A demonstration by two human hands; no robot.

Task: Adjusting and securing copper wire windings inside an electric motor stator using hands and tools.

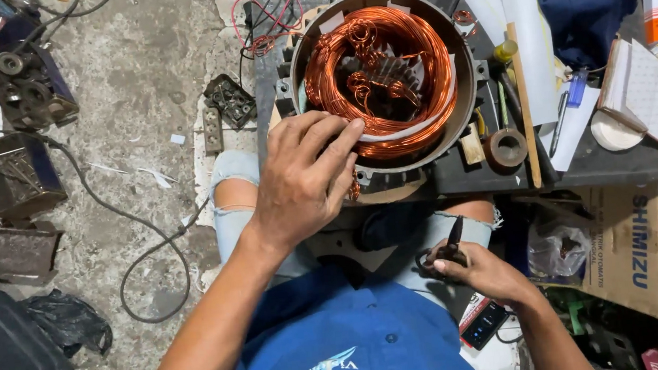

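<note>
My left hand (pixel 304 175) rests, fingers spread, on the round grey motor stator's copper windings (pixel 379 77); my right hand (pixel 479 271) grips black-handled scissors (pixel 452 246).

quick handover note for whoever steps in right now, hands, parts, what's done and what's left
Left hand: open, fingers resting on the copper windings at the near rim of the motor stator on the workbench.
Right hand: closed on black-handled scissors, held low over the lap.
Done: coils sit in the stator with white insulation paper.
Left: loose coil ends in the middle remain untied.
</note>
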